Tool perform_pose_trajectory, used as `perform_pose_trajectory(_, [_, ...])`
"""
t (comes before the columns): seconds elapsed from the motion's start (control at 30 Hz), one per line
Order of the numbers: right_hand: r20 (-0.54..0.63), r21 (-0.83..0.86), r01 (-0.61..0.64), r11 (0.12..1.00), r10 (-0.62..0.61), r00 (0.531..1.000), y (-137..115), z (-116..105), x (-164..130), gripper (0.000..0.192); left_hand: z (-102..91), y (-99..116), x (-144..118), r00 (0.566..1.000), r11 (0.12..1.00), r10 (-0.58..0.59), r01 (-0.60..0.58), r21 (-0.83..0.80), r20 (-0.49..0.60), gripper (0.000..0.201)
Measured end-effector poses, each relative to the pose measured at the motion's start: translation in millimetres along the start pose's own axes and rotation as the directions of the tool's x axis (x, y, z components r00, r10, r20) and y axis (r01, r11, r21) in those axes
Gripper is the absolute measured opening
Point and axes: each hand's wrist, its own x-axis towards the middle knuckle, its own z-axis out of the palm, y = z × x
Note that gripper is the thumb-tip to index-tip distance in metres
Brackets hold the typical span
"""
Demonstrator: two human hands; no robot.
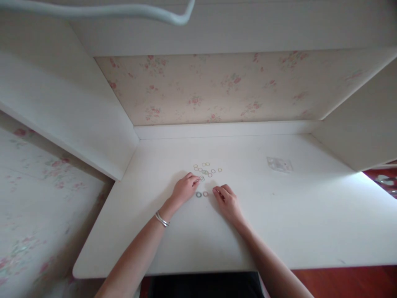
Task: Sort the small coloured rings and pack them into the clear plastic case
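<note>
Several thin rings (210,175), pale green, yellowish and brownish, lie in a loose cluster on the white desk, some overlapping. My left hand (184,188), with silver bangles at its wrist, is at the near left edge of the cluster. Its thumb and forefinger are pinched at a thin ring (202,178). Just below the fingertips, a dark grey-green ring (199,194) and a pinkish-brown ring (205,193) lie side by side. To the right of this pair rests my right hand (227,202), fingers curled together; whatever they may hold is too small to make out.
A clear plastic bag (279,164) lies on the desk (173,256) farther right. White panels enclose the desk at left, right and back, with flowered wallpaper behind. A white bar (124,11) crosses the top left. Reddish floor shows past the front edge.
</note>
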Motion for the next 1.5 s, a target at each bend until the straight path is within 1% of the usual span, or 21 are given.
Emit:
perform_pose_trajectory(0.13, [-0.018,0.035,-0.031,0.999,0.032,0.999,2.3,-1.9,1.5,0.027,6.1,3.2,10.4,0.999,0.989,0.029,-0.031,0.147,0.019,0.023])
perform_pose_trajectory(0.27, [-0.018,0.06,-0.042,0.997,0.043,0.999,5.6,-3.8,2.9,0.027,7.8,4.3,12.2,0.998,0.977,0.05,-0.058,0.203,0.046,0.023])
perform_pose_trajectory(0.47, [-0.022,0.088,-0.049,0.995,0.051,0.998,5.6,-6.0,3.7,0.028,9.2,6.5,12.1,0.998,0.982,0.027,-0.039,0.184,0.063,0.022])
perform_pose_trajectory(0.57, [-0.015,0.086,-0.058,0.995,0.059,0.998,4.5,-6.5,3.2,0.027,8.3,8.4,9.6,0.999,0.989,0.02,-0.025,0.149,0.038,0.021])
perform_pose_trajectory(0.67, [-0.01,0.094,-0.057,0.994,0.058,0.998,4.6,-6.1,2.6,0.027,4.5,13.1,0.2,1.0,0.994,0.018,-0.017,0.107,-0.011,0.021])
perform_pose_trajectory(0.73, [-0.014,0.1,-0.055,0.993,0.057,0.998,5.1,-5.5,2.2,0.028,2.0,18.0,-9.8,1.0,0.996,0.018,-0.016,0.084,-0.02,0.022])
perform_pose_trajectory(0.83, [-0.015,0.099,-0.062,0.993,0.063,0.998,5.4,-5.0,2.1,0.028,1.4,26.5,-25.7,1.0,0.997,0.019,-0.019,0.081,-0.003,0.023])
perform_pose_trajectory(0.97, [-0.007,0.097,-0.062,0.993,0.063,0.998,4.6,-5.3,2.6,0.027,6.7,34.9,-38.3,0.999,0.989,0.027,-0.033,0.144,0.045,0.024])
perform_pose_trajectory(1.07, [-0.009,0.101,-0.055,0.993,0.057,0.998,4.0,-5.8,3.2,0.028,10.8,38.4,-40.2,0.996,0.982,0.043,-0.055,0.181,0.074,0.026])
perform_pose_trajectory(1.23, [-0.008,0.094,-0.062,0.994,0.063,0.998,3.8,-6.7,3.7,0.027,14.1,40.9,-40.0,0.994,0.979,0.04,-0.06,0.195,0.103,0.028])
perform_pose_trajectory(1.5, [-0.001,0.096,-0.072,0.993,0.073,0.997,4.1,-5.7,3.0,0.026,16.6,38.4,-42.0,0.992,0.979,0.076,-0.093,0.179,0.098,0.03])
